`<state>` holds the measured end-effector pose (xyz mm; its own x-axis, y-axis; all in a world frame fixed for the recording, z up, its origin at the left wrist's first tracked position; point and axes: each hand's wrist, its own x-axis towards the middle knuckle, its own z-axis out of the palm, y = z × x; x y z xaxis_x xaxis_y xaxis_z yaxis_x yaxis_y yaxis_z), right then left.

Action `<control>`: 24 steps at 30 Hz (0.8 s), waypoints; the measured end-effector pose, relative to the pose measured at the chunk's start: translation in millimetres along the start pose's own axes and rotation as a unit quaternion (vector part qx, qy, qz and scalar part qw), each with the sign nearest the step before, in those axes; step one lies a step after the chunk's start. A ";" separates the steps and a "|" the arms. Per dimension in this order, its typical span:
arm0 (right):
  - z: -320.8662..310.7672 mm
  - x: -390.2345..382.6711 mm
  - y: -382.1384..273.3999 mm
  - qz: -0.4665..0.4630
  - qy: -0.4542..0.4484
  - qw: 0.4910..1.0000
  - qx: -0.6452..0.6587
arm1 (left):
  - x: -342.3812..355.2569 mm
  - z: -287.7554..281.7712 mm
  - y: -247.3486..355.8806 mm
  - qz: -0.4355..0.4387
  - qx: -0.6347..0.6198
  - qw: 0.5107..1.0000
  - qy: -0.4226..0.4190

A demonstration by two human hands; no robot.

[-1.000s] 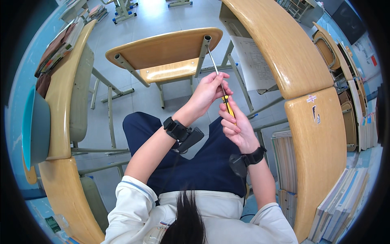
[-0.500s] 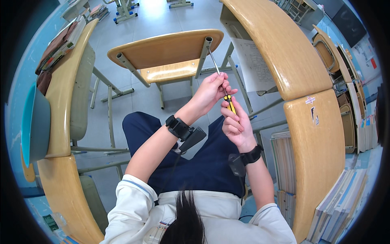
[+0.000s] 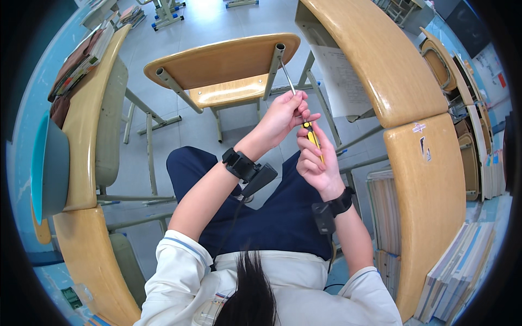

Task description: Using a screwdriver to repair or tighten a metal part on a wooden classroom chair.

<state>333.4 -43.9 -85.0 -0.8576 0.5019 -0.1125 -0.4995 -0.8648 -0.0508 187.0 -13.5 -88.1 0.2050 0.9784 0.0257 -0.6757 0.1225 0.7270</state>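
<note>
A screwdriver with a yellow and black handle [image 3: 311, 135] points away from me, up and to the left. My right hand [image 3: 316, 157] is closed round its handle. Further up, my left hand [image 3: 285, 114] pinches the metal shaft [image 3: 287, 73]. The shaft's tip meets the right metal tube [image 3: 275, 68] under a wooden chair [image 3: 223, 62]; exactly what it touches there is too small to make out. The chair is tipped, so the underside of one board and two open tube ends face me. Both wrists wear black straps with small devices.
Wooden desks [image 3: 353, 54] stand close on my right, with papers and books [image 3: 383, 212] inside. More desks [image 3: 89, 141] line my left, one bearing a blue basin [image 3: 51, 163]. A stack of books [image 3: 457, 271] stands at lower right. Grey floor tiles [image 3: 201, 27] lie beyond the chair.
The screwdriver handle has turned slightly within my right hand's fingers. Both hands keep their hold, and the chair's top edge sits a little higher in view.
</note>
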 end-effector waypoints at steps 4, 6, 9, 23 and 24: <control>16.0 -0.4 4.9 -0.065 0.128 0.957 -0.251 | -5.6 4.1 6.0 -0.004 0.003 1.000 0.013; 19.1 -0.2 9.7 -0.094 0.190 0.905 -0.368 | -8.0 9.5 11.8 -0.038 0.072 0.996 0.046; 7.3 3.4 13.9 -0.174 0.242 0.771 -0.563 | -3.5 12.1 7.3 -0.029 0.051 0.997 0.041; 6.2 -0.5 1.6 -0.042 0.094 0.979 -0.173 | -2.9 4.3 2.5 -0.012 0.014 1.000 0.020; 12.6 -0.8 3.3 -0.084 0.176 0.916 -0.350 | -3.2 4.4 3.4 -0.015 0.025 0.999 0.026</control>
<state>330.9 -47.0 -72.6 -0.6215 0.7003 -0.3511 -0.3146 -0.6335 -0.7069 187.1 -16.9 -82.7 0.1873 0.9818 -0.0314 -0.6333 0.1451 0.7601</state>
